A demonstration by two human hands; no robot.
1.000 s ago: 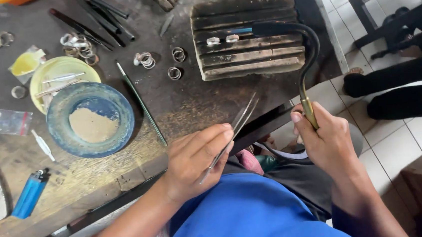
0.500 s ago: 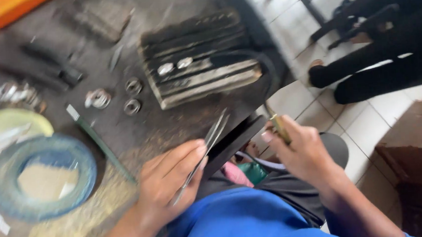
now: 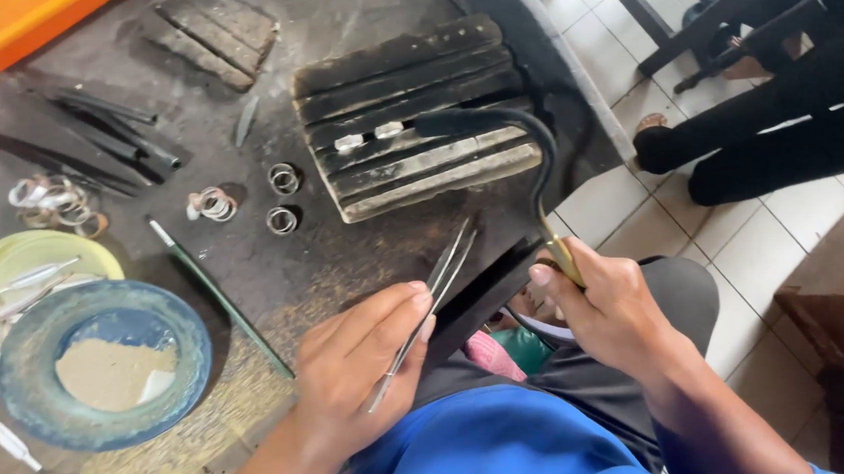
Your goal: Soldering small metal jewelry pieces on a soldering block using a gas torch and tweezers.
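**Tweezers and torch over the workbench edge**

The left hand (image 3: 357, 372) pinches metal tweezers (image 3: 426, 307), their tips pointing toward a charred ridged block (image 3: 413, 117) near the bench's front edge. The right hand (image 3: 603, 308) wraps closed around a torch (image 3: 537, 173), whose curved black nozzle reaches over the block. Metal rings (image 3: 282, 178) lie beside the block; a blue bowl (image 3: 101, 368) sits farther left.

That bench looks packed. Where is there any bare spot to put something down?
Bare wood lies between the blue dish and the left hand, past the green stick. Another patch sits between the charred slatted block and the smaller block. The rings and dark tools crowd the left.
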